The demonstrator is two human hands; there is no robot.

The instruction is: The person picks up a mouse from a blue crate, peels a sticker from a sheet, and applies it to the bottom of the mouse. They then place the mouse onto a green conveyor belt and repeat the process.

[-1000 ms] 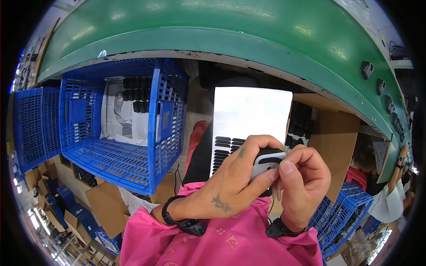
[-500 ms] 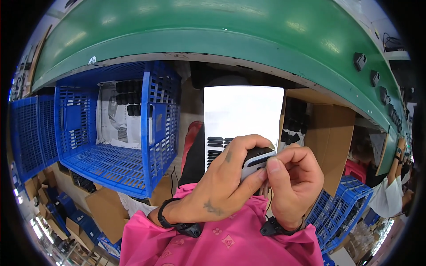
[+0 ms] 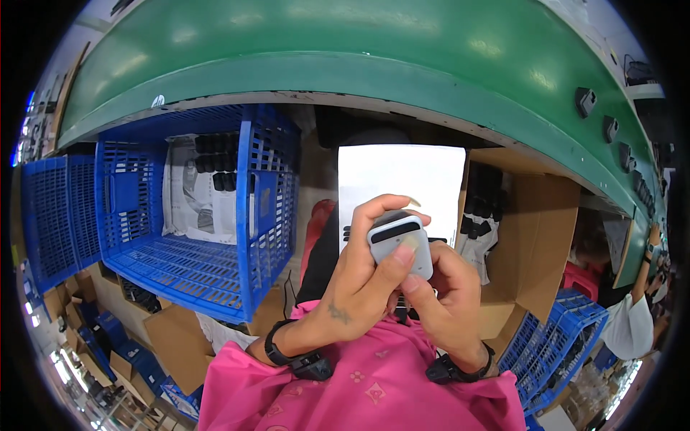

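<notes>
Both hands hold a small rounded device (image 3: 422,251), pale grey with a dark back and a black oblong strip at its far end. My left hand (image 3: 352,287) wraps round its left side, thumb pressed on the pale face and fingers behind it. My right hand (image 3: 451,294) grips the near right end, with its thumb on the edge and the other fingers curled beneath. Behind the hands lies a white sheet (image 3: 402,172); a few black oblong stickers (image 3: 346,234) show at its left edge, the rest hidden by my left hand.
A blue plastic crate (image 3: 172,269) on the left holds black pieces on paper. To the right, an open cardboard box (image 3: 543,237) contains more black pieces. The green bench (image 3: 345,75) spans the far side, with black devices (image 3: 586,102) at its right. Another person's arm (image 3: 640,273) shows far right.
The device has turned so its pale face and black strip show upward. My right fingertips have moved from its strip end down to its near end. More of the stickers are now covered.
</notes>
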